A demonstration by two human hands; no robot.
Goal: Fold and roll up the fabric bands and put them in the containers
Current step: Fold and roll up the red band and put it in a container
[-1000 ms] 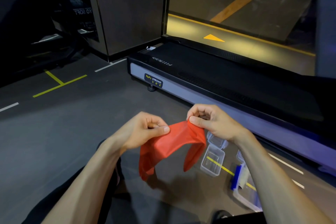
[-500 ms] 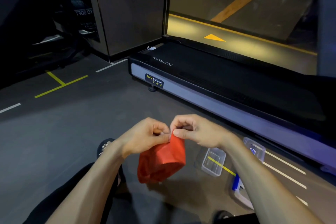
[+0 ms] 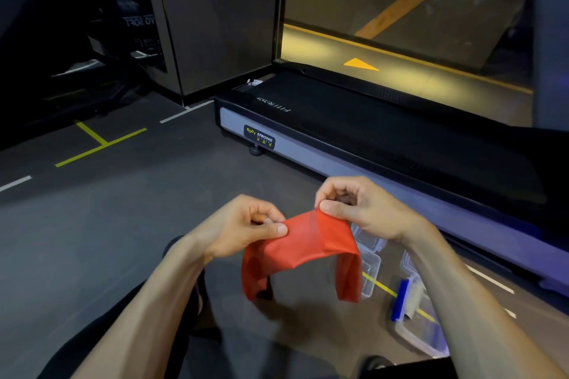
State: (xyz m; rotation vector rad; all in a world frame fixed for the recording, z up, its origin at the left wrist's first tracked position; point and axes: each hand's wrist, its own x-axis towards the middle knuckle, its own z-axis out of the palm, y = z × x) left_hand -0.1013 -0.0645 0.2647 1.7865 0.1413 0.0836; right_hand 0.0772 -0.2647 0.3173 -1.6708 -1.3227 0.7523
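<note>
Head: band (image 3: 303,243) btwn both hands (image 3: 308,218).

fabric band (image 3: 303,244): red | containers (image 3: 371,258): clear | lid (image 3: 399,300): blue | floor (image 3: 92,224): grey, yellow-white lines

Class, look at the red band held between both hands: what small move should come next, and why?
Probably bring the right hand across to the left hand, folding the red band in half: it is stretched flat between both pinches, its ends hanging loose, not yet rolled.
</note>
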